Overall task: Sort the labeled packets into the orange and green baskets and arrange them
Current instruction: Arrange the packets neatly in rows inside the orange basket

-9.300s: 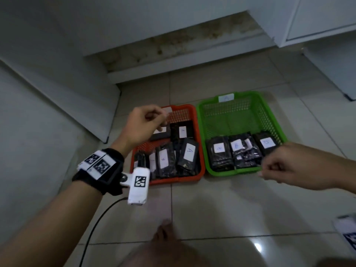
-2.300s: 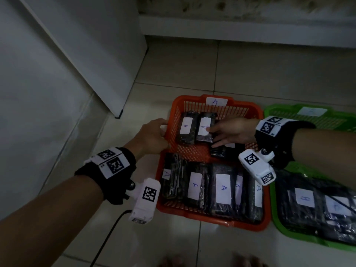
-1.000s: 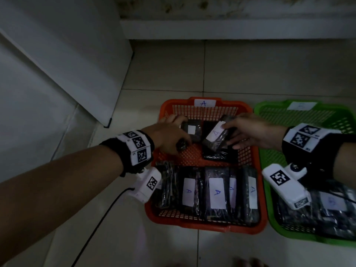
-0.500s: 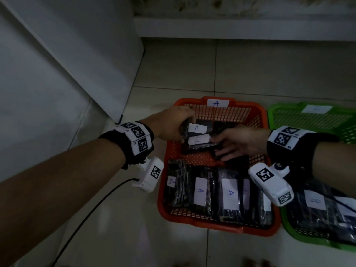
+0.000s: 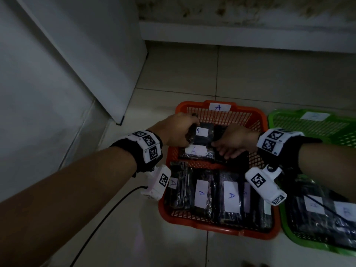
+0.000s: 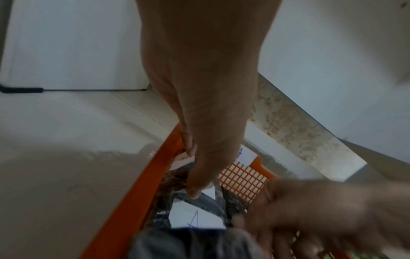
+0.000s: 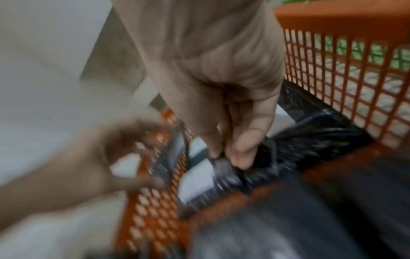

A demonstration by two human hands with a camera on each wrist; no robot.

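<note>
Landmark: orange basket (image 5: 171, 191) on the tiled floor (image 5: 269, 78), a white "A" tag on its far rim.
Left hand (image 5: 177, 131): at the far left corner of the orange basket, fingers (image 6: 197, 184) curled over the left end of the far packet (image 5: 202, 134), thumb on top beside its "A" label.
Right hand (image 5: 234, 140): inside the far half of the orange basket, to the right of the left hand; thumb and fingers (image 7: 244, 145) pinch the crinkled right end of a black packet. Motion blur leaves it unclear which of the two far packets that end belongs to.
Near packet of the pair (image 5: 196, 152): lies crosswise just on the near side of the far packet, touching it, "A" label facing up.
Near row (image 5: 217, 199): black "A" packets side by side across the near half of the orange basket.
Green basket (image 5: 289, 227): just right of the orange basket, with black labelled packets (image 5: 317, 218) in its near part; their letters are too dim to read.
Wrist cameras: white units with black-and-white markers hang below both wrists, over the orange basket's near half.
</note>
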